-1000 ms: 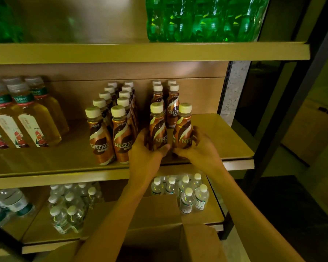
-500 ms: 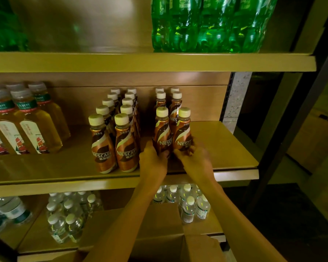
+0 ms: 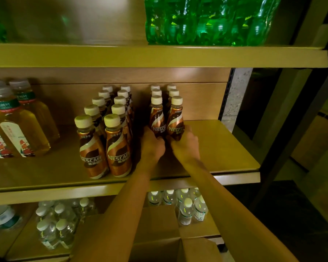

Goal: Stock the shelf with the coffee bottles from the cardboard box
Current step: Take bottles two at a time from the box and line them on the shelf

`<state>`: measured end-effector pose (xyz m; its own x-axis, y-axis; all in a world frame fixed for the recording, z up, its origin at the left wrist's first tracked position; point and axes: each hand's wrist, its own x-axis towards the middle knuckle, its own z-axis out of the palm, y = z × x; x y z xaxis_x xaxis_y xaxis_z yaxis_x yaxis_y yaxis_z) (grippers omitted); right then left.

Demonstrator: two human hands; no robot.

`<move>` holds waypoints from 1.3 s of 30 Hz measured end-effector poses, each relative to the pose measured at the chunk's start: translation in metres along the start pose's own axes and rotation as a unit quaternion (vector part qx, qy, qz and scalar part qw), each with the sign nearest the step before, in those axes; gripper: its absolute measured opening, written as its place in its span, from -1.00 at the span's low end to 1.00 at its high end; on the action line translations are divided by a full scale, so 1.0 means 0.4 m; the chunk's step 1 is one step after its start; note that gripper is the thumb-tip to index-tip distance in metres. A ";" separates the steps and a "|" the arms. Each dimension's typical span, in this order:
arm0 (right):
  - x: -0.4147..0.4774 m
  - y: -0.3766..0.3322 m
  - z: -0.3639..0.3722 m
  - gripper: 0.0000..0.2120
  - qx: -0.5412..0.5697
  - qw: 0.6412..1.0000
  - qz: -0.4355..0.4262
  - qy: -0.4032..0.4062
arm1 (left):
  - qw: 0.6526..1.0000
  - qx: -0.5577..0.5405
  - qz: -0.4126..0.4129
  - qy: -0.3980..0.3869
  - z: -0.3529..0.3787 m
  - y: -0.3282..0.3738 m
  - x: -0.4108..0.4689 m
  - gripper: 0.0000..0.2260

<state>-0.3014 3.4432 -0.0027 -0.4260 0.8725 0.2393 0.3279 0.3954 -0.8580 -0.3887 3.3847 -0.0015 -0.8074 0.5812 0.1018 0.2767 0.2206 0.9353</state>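
A person's left hand [image 3: 152,146] and right hand [image 3: 186,145] each curl their fingers round the lower body of an upright bottle, the left coffee bottle [image 3: 157,118] and the right coffee bottle [image 3: 176,120]. The pair stands side by side on the middle shelf [image 3: 225,148], heading a short double row at the back panel. Both brown labels read "NESCAFÉ" above small Chinese characters. Bare board runs from the pair to the shelf's right edge, and a narrow gap parts it from the stocked coffee bottles [image 3: 117,148] on the left. Further left stand tea bottles [image 3: 23,129] with ship labels. Green bottles [image 3: 206,21] sit above, water bottles [image 3: 187,210] below, behind the open cardboard box [image 3: 159,227].
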 end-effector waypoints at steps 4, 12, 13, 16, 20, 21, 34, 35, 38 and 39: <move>0.015 0.002 0.009 -0.51 -0.003 1.000 -0.009 0.014 | 1.000 0.008 -0.009 -0.001 0.003 -0.006 0.016 -0.49; 0.020 0.001 0.011 -0.50 -0.006 1.000 -0.002 0.018 | 1.000 0.000 -0.020 -0.008 0.002 -0.009 0.024 -0.47; 0.020 0.000 0.011 -0.50 -0.005 1.000 0.000 0.015 | 1.000 -0.004 -0.021 -0.010 0.000 -0.008 0.022 -0.47; 0.020 -0.005 0.011 -0.50 -0.013 1.000 0.013 0.005 | 0.999 -0.017 -0.023 -0.016 -0.007 -0.002 0.014 -0.46; 0.015 -0.010 0.011 -0.48 -0.038 0.999 0.018 -0.008 | 0.999 -0.020 -0.025 -0.028 -0.017 0.005 0.005 -0.43; 0.012 -0.012 0.010 -0.48 -0.046 0.999 0.017 -0.012 | 0.999 -0.019 -0.020 -0.029 -0.020 0.008 -0.001 -0.43; -0.204 0.006 -0.104 -0.54 -0.214 0.972 -0.092 -0.044 | 0.971 0.184 0.153 -0.010 -0.099 -0.047 -0.230 -0.42; -0.233 0.011 -0.112 -0.51 -0.217 0.970 -0.100 -0.041 | 0.967 0.201 0.158 -0.013 -0.114 -0.058 -0.265 -0.40; -0.328 0.027 -0.126 -0.40 -0.224 0.968 -0.103 -0.054 | 0.958 0.241 0.152 -0.040 -0.160 -0.108 -0.371 -0.40; -0.359 0.038 -0.125 -0.38 -0.233 0.965 -0.109 -0.060 | 0.956 0.249 0.149 -0.049 -0.174 -0.133 -0.401 -0.40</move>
<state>-0.1932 3.3384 -0.0275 -0.6126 0.7256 0.3134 0.5506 0.6762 -0.4895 -0.3103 3.2251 -0.0441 -0.6082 0.7416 0.2830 0.7199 0.3653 0.5902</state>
